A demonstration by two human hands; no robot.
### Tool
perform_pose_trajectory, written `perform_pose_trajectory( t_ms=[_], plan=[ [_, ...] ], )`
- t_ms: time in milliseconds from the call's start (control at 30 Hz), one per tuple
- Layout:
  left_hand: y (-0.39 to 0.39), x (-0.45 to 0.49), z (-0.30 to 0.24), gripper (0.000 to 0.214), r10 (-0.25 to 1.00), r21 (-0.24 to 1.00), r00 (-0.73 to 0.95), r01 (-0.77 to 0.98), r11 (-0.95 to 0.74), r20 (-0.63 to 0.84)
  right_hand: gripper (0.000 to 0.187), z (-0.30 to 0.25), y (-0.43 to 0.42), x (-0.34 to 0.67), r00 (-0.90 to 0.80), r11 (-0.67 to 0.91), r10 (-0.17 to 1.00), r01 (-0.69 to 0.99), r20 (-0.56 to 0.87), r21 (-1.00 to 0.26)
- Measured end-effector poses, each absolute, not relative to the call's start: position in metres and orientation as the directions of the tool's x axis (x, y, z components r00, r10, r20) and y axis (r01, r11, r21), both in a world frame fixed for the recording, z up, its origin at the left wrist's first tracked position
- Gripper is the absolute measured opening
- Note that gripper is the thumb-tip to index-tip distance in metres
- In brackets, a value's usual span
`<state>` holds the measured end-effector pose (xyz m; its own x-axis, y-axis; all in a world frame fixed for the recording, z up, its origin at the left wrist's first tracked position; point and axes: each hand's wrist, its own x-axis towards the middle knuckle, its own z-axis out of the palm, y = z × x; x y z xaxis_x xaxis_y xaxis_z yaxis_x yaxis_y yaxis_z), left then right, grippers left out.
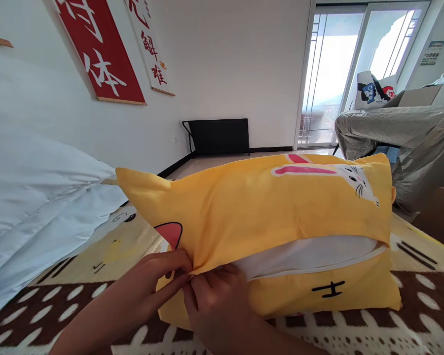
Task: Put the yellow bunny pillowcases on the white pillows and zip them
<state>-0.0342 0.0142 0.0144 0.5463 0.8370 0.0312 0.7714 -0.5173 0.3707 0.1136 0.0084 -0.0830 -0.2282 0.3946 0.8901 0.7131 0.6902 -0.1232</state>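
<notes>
A yellow pillowcase (251,207) with a printed white rabbit lies on its side in front of me. Through its long gaping slit shows a white pillow (303,256). My left hand (163,276) is closed, pinching the pillowcase fabric at the slit's left end. Right beside it, my right hand (220,301) has its fingers curled at the same edge, some of them hidden under the upper flap. The two hands touch or nearly touch. The pillowcase's upper left corner sticks out to a point, and its lower part rests on the patterned blanket (52,305).
White cloth (44,207) hangs at the left. Beyond the pillow, a black panel-like item (220,137) leans near the wall. At the right stand a plastic-covered piece of furniture (399,128) and a cardboard box (420,96). A glass sliding door (333,79) is behind.
</notes>
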Motion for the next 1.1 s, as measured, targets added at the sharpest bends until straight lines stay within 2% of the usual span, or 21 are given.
perform_pose_trajectory(
  t_ms=[267,600,1100],
  plan=[
    [0.0148,-0.0331,0.0143,0.030,0.838,0.436,0.544,0.744,-0.506,0.042,0.004,-0.0825,0.0059,0.1132,-0.238,0.690,0.467,0.701,0.852,-0.182],
    [0.0148,-0.0297,0.0159,0.030,0.844,0.452,0.535,0.743,-0.494,0.043,0.001,-0.0789,0.0057,0.1149,-0.209,0.656,0.480,0.730,0.852,-0.191],
    [0.0176,-0.0316,0.0133,0.032,0.852,0.421,0.524,0.771,-0.479,0.011,0.006,-0.0814,0.0061,0.1160,-0.256,0.646,0.455,0.755,0.853,-0.118]
  ],
)
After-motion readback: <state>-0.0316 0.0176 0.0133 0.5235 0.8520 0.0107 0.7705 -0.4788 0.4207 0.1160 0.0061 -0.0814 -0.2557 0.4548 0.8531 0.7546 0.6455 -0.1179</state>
